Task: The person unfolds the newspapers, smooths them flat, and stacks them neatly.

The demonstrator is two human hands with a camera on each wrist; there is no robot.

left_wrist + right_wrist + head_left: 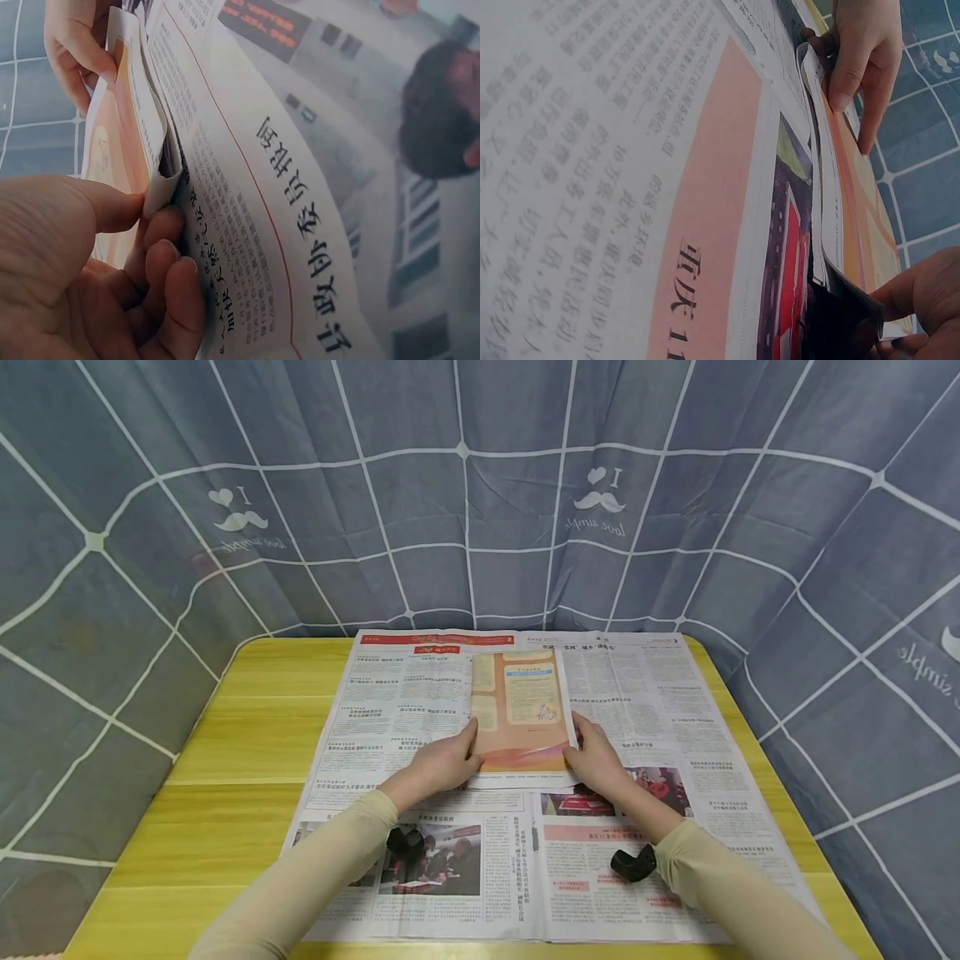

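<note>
A folded newspaper (525, 710) with an orange printed face lies over a larger spread newspaper (375, 710). My left hand (442, 760) grips its left edge near the lower corner. In the left wrist view, that thumb lies on top and the other fingers curl underneath at the folded edge. On the opposite edge my right hand (600, 756) pinches the lower right corner. The right wrist view shows this corner lifted off the sheet below, with the right thumb (900, 292) on the orange face. Several layers show along the near edge of the folded newspaper.
The spread newspaper covers the middle of a yellow wood-grain table (247, 727). A grey-blue curtain (510, 502) with white lines surrounds the table's back and sides. Black wrist devices (633, 863) hang under both sleeves, above the sheet.
</note>
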